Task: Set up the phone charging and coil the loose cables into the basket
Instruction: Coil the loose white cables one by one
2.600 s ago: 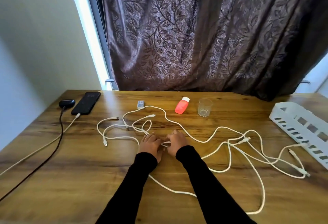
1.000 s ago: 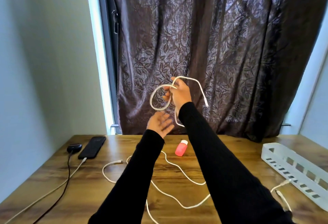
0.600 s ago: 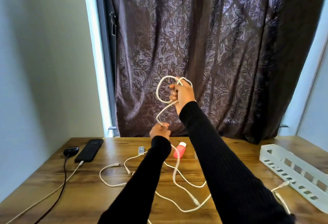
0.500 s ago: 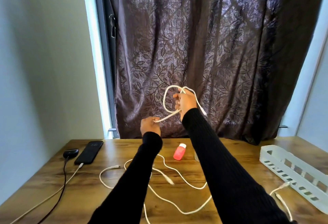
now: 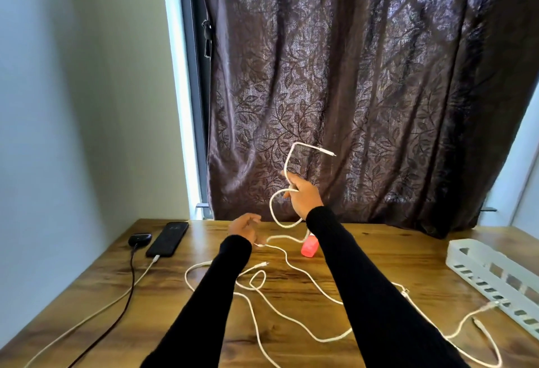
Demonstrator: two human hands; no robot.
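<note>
My right hand (image 5: 304,196) is raised above the table and grips a white cable (image 5: 274,216). One loop hangs below the fist and a free end with a plug sticks up to the right. My left hand (image 5: 244,227) is lower, near the tabletop, and pinches the same cable where it runs down. More loose white cables (image 5: 256,286) sprawl over the wooden table (image 5: 364,254). A black phone (image 5: 167,238) lies at the far left with a white cable plugged in. The white slotted basket (image 5: 493,274) sits at the right edge.
A black earbud case (image 5: 140,239) with a dark cable lies left of the phone. A pink bottle (image 5: 309,248) lies behind my right forearm. A dark leaf-patterned curtain (image 5: 364,90) hangs behind the table, a pale wall on the left.
Both hands lifted a white cable off the table and wound it into a loop. Since half a second ago both hands have dropped lower and the free plug end now points up to the right.
</note>
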